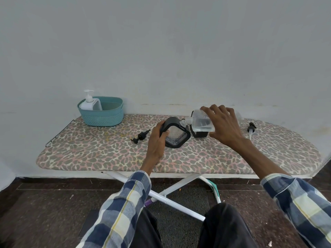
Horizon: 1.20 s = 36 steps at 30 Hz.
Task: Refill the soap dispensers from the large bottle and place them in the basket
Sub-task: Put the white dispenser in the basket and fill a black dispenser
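Note:
My left hand [157, 140] grips a black-framed clear soap dispenser [176, 136], tilted on the board with its pump off. My right hand [223, 122] holds the large clear bottle [200, 122] on its side, its open neck pointing left at the top of that dispenser. Behind the bottle stands a second black dispenser [199, 134], partly hidden. One black pump head [140, 136] lies left of my left hand; another pump [251, 130] lies at the right. A teal basket [104, 115] at the back left holds a white pump dispenser [90, 103].
Everything rests on an ironing board [107, 154] with a leopard-print cover, pushed against a pale wall. Its white crossed legs [172, 197] stand on a dark floor in front of my knees.

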Tool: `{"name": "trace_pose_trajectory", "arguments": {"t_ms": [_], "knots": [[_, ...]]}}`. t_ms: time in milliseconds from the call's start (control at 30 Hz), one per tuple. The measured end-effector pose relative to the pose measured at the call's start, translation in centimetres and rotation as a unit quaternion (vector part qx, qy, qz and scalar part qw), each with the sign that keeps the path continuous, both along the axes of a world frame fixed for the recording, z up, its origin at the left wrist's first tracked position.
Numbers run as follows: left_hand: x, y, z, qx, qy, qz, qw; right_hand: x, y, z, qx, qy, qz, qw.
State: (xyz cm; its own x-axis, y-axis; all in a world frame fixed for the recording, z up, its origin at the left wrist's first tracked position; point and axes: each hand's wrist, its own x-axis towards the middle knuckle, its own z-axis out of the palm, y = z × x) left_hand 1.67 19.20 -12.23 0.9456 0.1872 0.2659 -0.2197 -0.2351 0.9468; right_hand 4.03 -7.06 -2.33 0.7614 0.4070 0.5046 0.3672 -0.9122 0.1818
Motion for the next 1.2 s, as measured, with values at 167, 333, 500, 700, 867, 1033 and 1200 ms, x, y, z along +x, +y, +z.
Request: {"name": "trace_pose_trajectory", "arguments": {"t_ms": [167,333,500,700,867,1033,1200], "knots": [[-0.08,0.0,-0.03,-0.002,-0.004,-0.004,1.0,-0.07,-0.02,0.14,-0.003,0.0,0.002,1.0],[-0.06,0.03,-0.09,-0.001,-0.004,-0.002,1.0,-0.1,-0.02,0.22,-0.002,0.001,0.006,1.0],[-0.08,0.03,-0.05,-0.007,-0.005,-0.001,1.0,-0.08,-0.09,0.41,-0.005,0.0,0.009,1.0],[0.06,0.07,-0.22,-0.004,-0.004,-0.003,1.0,-0.13,-0.07,0.4,-0.007,0.001,0.011,1.0],[0.09,0.1,-0.25,0.0,-0.003,-0.004,1.0,-0.1,-0.1,0.41,-0.011,0.001,0.01,1.0],[0.11,0.1,-0.33,0.001,-0.004,-0.001,1.0,-0.03,-0.17,0.45,-0.014,-0.001,0.009,1.0],[0.12,0.06,-0.26,-0.001,-0.004,-0.001,1.0,0.03,-0.17,0.45,-0.017,-0.001,0.009,1.0]]}}
